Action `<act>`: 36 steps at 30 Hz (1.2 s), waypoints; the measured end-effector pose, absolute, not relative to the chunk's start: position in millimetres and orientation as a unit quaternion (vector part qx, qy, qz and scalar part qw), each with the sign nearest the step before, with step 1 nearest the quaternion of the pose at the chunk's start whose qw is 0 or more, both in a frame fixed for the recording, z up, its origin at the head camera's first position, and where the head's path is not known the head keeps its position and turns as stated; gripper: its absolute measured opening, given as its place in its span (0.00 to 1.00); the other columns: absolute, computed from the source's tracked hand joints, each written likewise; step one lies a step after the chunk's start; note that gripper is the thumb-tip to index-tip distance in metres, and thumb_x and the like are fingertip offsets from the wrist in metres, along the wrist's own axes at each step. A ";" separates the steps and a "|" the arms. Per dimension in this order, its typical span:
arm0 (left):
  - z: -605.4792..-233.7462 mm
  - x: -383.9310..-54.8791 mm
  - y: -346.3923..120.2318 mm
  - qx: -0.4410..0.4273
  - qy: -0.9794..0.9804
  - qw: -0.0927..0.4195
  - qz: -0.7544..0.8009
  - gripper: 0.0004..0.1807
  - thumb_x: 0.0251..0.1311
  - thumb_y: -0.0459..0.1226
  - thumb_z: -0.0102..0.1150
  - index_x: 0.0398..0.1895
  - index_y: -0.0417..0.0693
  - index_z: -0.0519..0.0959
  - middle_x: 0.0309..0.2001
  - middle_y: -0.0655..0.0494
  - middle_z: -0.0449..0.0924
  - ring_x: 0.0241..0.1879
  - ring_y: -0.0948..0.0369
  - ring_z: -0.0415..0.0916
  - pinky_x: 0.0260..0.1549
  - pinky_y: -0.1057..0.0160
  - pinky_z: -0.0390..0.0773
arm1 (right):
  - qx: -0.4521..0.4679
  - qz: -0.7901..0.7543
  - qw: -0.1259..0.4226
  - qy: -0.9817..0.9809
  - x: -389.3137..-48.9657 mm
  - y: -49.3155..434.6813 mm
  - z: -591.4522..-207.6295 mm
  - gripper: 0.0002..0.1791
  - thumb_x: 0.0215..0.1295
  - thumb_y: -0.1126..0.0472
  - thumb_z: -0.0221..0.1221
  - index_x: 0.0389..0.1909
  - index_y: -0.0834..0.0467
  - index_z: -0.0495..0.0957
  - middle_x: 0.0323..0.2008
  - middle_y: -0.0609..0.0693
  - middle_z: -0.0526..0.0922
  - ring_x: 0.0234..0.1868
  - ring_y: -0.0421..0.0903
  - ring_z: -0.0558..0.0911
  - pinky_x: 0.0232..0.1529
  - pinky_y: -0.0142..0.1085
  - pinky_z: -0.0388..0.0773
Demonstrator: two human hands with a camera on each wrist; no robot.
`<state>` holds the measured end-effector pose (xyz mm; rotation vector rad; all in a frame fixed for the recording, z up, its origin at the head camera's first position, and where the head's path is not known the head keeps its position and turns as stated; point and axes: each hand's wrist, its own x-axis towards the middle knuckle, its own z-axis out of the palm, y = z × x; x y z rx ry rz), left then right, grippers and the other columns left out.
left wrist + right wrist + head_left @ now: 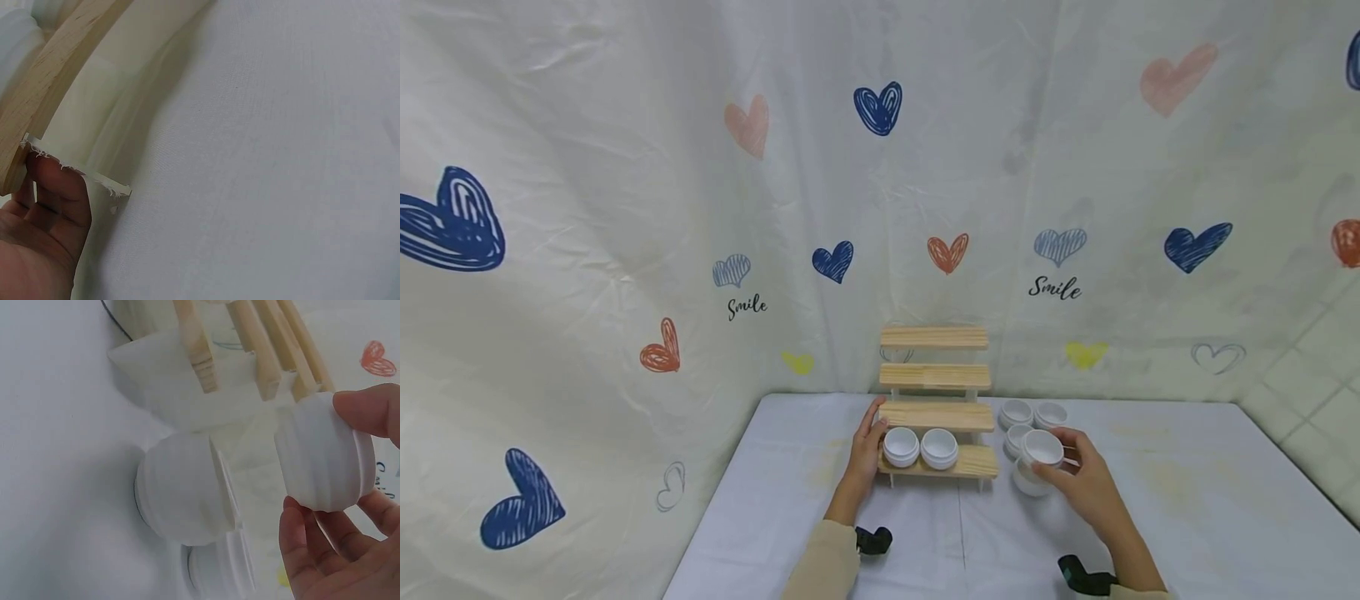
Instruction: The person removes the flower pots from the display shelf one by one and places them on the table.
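My right hand [1088, 482] pinches a small white cup [322, 453] between thumb and fingers, lifted off the table beside the other cups. Below it, in the right wrist view, stands a ribbed white cup [181, 487], with another cup [220, 567] behind. A stepped wooden display stand [936, 415] has two white cups, a left one [901, 450] and a right one [939, 452], side by side on its lowest step. At the stand's left side my left hand [865, 446] grips the end of a step, its fingers [59, 178] curled in under the wood.
Several white cups [1017, 413] are grouped on the table right of the stand. A white cloth [1157, 500] covers the table. Behind it hangs a white curtain [970, 167] printed with hearts. The stand's three upper steps hold nothing.
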<state>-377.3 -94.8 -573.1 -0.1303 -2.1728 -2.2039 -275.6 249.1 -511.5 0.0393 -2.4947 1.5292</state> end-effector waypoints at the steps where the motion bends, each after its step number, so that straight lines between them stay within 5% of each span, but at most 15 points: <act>1: -573.1 -377.5 -94.9 -0.042 -0.701 0.023 -0.712 0.28 0.78 0.48 0.46 0.79 0.61 0.62 0.73 0.48 0.67 0.68 0.54 0.64 0.72 0.46 0.56 | 0.014 0.519 0.105 -0.848 -275.1 250.7 -510.9 0.38 0.63 0.56 0.71 0.67 0.65 0.65 0.62 0.60 0.73 0.49 0.21 0.69 0.48 0.17 0.70; 10: -574.7 -379.3 -94.3 -0.048 -0.700 0.023 -0.713 0.28 0.78 0.47 0.46 0.79 0.62 0.62 0.77 0.51 0.63 0.73 0.52 0.61 0.75 0.43 0.55 | 0.013 0.512 0.105 -0.853 -271.3 266.0 -509.6 0.38 0.63 0.56 0.71 0.68 0.65 0.65 0.62 0.60 0.73 0.48 0.20 0.69 0.47 0.17 0.71; 18: -574.6 -380.0 -94.6 -0.041 -0.705 0.026 -0.707 0.27 0.78 0.49 0.46 0.78 0.66 0.63 0.67 0.51 0.72 0.59 0.61 0.69 0.66 0.53 0.62 | 0.001 0.508 0.096 -0.856 -273.7 277.8 -515.3 0.38 0.62 0.56 0.72 0.68 0.64 0.65 0.62 0.59 0.73 0.47 0.19 0.69 0.46 0.18 0.72; 23: -574.6 -379.9 -94.9 -0.040 -0.708 0.026 -0.705 0.28 0.78 0.49 0.45 0.79 0.61 0.62 0.60 0.49 0.75 0.52 0.63 0.70 0.60 0.59 0.65 | -0.012 0.501 0.082 -0.862 -274.0 283.2 -516.0 0.40 0.62 0.55 0.72 0.69 0.65 0.64 0.63 0.60 0.73 0.46 0.20 0.68 0.45 0.18 0.71; 27: -574.9 -380.1 -95.2 -0.043 -0.710 0.028 -0.702 0.29 0.78 0.49 0.45 0.79 0.58 0.61 0.67 0.48 0.72 0.57 0.59 0.69 0.62 0.56 0.65 | -0.021 0.496 0.076 -0.865 -274.3 287.7 -516.6 0.41 0.63 0.55 0.71 0.70 0.65 0.62 0.64 0.61 0.72 0.46 0.19 0.68 0.45 0.18 0.70; 36: -576.1 -381.5 -94.2 -0.052 -0.700 0.027 -0.712 0.26 0.78 0.48 0.46 0.77 0.70 0.64 0.78 0.51 0.61 0.74 0.51 0.60 0.76 0.42 0.52 | -0.031 0.487 0.063 -0.871 -272.3 295.5 -516.3 0.42 0.64 0.53 0.71 0.71 0.65 0.61 0.65 0.63 0.71 0.45 0.20 0.67 0.44 0.17 0.70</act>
